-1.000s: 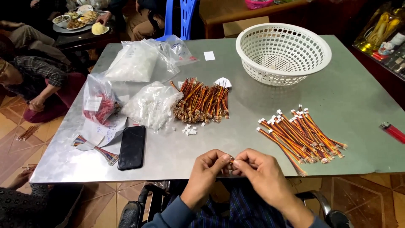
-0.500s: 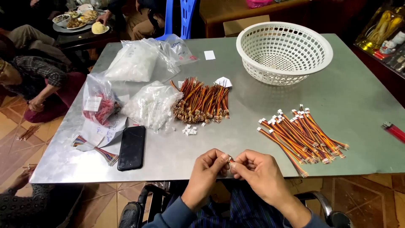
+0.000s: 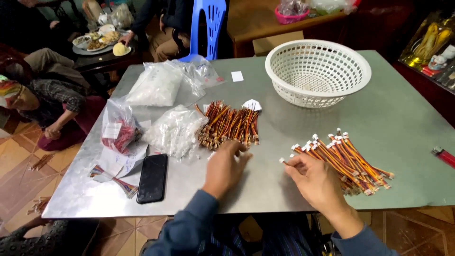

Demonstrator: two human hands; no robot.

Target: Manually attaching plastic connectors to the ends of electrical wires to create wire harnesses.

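Observation:
My left hand (image 3: pixel 226 166) lies palm down on the grey metal table (image 3: pixel 265 189). Its fingertips are at the near edge of a bundle of orange, red and black wires (image 3: pixel 230 124), beside a few small white connectors (image 3: pixel 211 154). It seems to hold nothing. My right hand (image 3: pixel 315 180) pinches a short wire with a white connector end (image 3: pixel 283 161) at the left edge of a pile of finished wires with white connectors (image 3: pixel 346 159).
A white plastic basket (image 3: pixel 317 71) stands at the back right. A black phone (image 3: pixel 152 178), clear bags of white parts (image 3: pixel 175 130), a bag of red parts (image 3: pixel 121 130) and flat coloured ribbon wires (image 3: pixel 116 180) lie at left. A red lighter (image 3: pixel 443 155) lies far right. People sit at left.
Both hands were together at the table's front edge working on one wire. Now they have parted: the left reached forward to the bundle, the right moved toward the finished pile.

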